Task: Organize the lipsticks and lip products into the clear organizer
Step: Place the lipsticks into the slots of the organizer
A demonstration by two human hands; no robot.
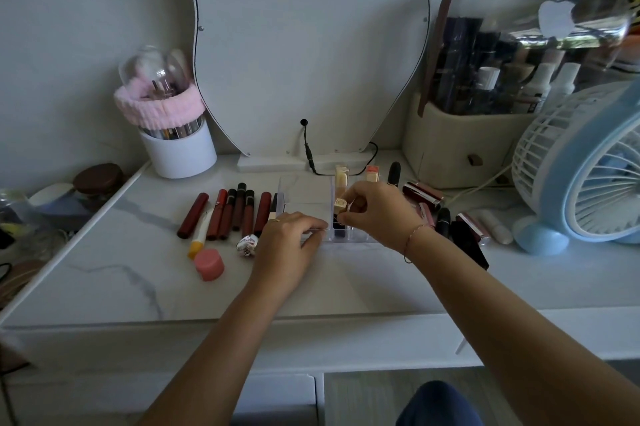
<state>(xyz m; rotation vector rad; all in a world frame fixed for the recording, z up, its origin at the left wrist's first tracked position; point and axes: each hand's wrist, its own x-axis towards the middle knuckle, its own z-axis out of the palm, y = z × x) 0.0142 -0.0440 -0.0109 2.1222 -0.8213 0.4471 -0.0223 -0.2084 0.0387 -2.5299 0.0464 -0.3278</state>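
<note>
The clear organizer (298, 188) stands mid-table in front of the mirror. My right hand (379, 212) pinches a gold-capped lipstick (340, 204) that stands upright in a front compartment. A second gold lipstick (341, 175) stands in a compartment behind it. My left hand (289, 245) rests on the organizer's front left edge, fingers curled on the rim. Several dark red lip gloss tubes (235, 212) lie in a row to the left. Black and maroon lipsticks (443, 218) lie to the right of my right hand.
A pink round pot (209, 264), a white tube with a yellow cap (199, 235) and a silver item (247, 244) lie front left. A white brush cup (180, 152) stands back left; a cosmetics case (485, 135) and a blue fan (588, 169) stand at right.
</note>
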